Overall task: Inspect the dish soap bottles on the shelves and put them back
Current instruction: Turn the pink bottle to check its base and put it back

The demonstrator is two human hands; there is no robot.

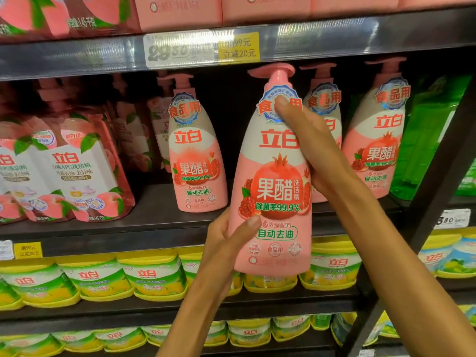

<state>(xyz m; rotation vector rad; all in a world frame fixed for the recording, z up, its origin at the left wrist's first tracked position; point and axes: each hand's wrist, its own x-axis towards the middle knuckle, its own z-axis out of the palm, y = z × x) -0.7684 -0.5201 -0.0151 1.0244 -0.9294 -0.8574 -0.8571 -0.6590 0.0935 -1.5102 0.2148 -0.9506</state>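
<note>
Tall pink plastic pump bottle (273, 181) held upright before dark shelf (159, 202). Left hand (226, 243) grasping lower side; right hand (309, 140) gripping upper right, thumb on neck sticker.

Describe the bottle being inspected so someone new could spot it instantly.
Find the middle shelf with its row of pink pump bottles under the yellow price tag. The inspected pink pomegranate dish soap bottle is the one lifted off that shelf, in front of the row. Unlike its standing neighbours, it is held: left hand near the base, right hand at the neck.
</note>
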